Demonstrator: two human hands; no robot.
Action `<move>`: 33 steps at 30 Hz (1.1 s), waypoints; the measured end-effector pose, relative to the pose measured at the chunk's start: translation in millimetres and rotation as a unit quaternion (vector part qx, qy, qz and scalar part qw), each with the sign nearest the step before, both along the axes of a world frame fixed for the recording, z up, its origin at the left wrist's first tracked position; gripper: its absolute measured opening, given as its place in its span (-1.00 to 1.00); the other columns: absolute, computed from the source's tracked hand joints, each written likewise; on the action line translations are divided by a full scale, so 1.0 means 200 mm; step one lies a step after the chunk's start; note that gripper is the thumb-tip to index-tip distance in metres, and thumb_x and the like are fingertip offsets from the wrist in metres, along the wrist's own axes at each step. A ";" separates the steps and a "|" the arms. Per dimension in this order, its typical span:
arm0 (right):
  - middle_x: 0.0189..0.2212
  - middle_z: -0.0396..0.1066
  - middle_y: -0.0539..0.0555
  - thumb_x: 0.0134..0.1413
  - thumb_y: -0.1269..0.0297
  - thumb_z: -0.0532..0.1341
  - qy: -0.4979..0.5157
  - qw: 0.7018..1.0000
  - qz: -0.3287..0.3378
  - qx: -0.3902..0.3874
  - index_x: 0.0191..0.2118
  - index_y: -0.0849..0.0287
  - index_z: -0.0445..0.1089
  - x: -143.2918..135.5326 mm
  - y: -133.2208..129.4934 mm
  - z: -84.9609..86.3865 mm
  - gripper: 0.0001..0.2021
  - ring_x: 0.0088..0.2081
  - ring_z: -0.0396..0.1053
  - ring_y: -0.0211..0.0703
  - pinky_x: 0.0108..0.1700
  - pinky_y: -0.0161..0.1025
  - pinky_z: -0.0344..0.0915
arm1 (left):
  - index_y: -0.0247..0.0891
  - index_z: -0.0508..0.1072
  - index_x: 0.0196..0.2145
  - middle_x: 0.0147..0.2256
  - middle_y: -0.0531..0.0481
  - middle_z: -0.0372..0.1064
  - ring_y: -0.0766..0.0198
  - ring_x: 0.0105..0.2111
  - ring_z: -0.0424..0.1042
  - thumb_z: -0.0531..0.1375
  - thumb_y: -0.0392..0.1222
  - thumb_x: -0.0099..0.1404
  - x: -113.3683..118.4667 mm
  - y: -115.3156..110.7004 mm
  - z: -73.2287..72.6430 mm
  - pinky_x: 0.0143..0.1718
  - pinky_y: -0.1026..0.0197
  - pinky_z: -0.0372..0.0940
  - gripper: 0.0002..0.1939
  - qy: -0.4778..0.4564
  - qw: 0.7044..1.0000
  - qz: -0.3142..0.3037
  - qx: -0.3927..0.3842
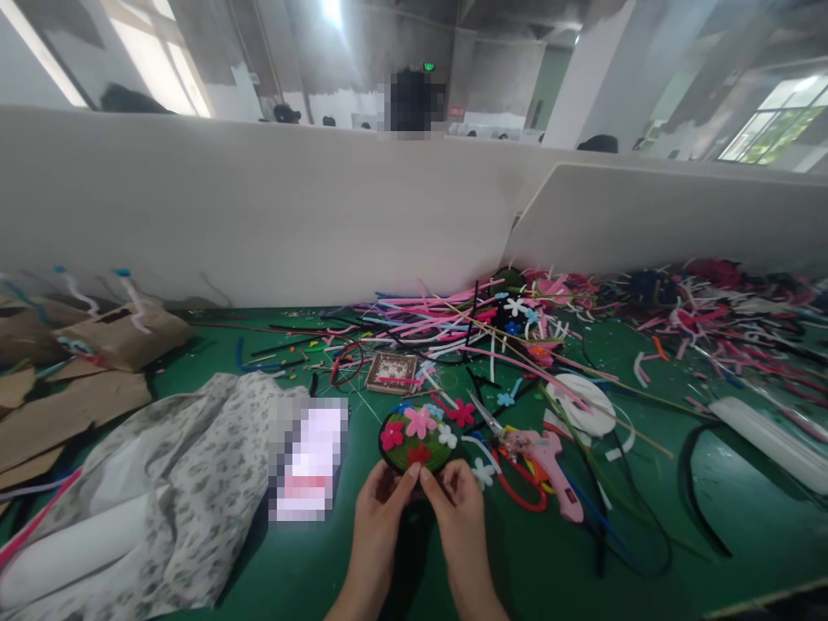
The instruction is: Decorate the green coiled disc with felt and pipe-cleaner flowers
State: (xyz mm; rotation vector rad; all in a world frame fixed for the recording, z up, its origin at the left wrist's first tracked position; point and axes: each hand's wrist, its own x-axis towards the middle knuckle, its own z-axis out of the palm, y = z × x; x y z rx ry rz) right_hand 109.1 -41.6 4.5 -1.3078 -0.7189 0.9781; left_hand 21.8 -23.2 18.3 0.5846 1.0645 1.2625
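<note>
Between my two hands I hold a round green piece (427,452) with a dark rim, covered in small felt-like flowers. My left hand (383,500) grips its lower left edge, and my right hand (459,498) its lower right edge. Both thumbs meet at a dark red flower (418,454) at the bottom. A pink flower (420,422) sits near the top, with crimson, blue and white ones around it. A loose red flower (463,412) and a white flower (482,473) lie just beyond on the green table. My other fingers are hidden behind the piece.
To the right lie a pink glue gun (555,474), red-handled scissors (523,483) and a white spool (579,404). Pipe cleaners (427,319) pile up along the white partition (291,207). At left are patterned cloth (220,466), a blurred-out rectangle (314,461) and cardboard (78,423).
</note>
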 end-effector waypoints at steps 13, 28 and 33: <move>-0.34 0.40 0.21 0.03 -0.32 0.09 -0.640 0.750 -0.166 -0.026 -0.22 0.19 0.27 0.80 -0.13 -0.04 -0.42 -0.29 0.35 0.07 -0.29 -0.12 0.26 | -0.32 0.58 -0.25 -0.33 -0.11 0.58 0.16 -0.37 0.50 0.50 -0.06 -0.24 -0.15 0.00 0.00 -0.48 0.31 0.41 -0.45 0.070 0.996 0.026 -0.050; -0.34 0.42 0.12 -0.02 -0.15 0.24 -0.500 0.824 -0.264 0.032 -0.28 0.14 0.31 0.53 -0.14 0.13 -0.58 -0.37 0.40 -0.09 -0.35 -0.24 0.30 | -0.31 0.57 -0.33 -0.41 -0.08 0.55 0.25 -0.48 0.45 0.48 -0.06 -0.22 0.05 0.02 0.11 -0.55 0.34 0.32 -0.54 0.054 0.998 -0.031 -0.002; -0.30 0.43 0.14 0.01 -0.02 0.27 -0.524 0.814 -0.240 0.071 -0.31 0.12 0.28 0.45 -0.12 0.15 -0.68 -0.37 0.41 -0.11 -0.37 -0.27 0.31 | -0.31 0.57 -0.36 -0.41 -0.09 0.55 0.23 -0.47 0.47 0.47 -0.06 -0.22 0.08 0.01 0.12 -0.56 0.34 0.30 -0.56 0.050 0.999 -0.003 -0.002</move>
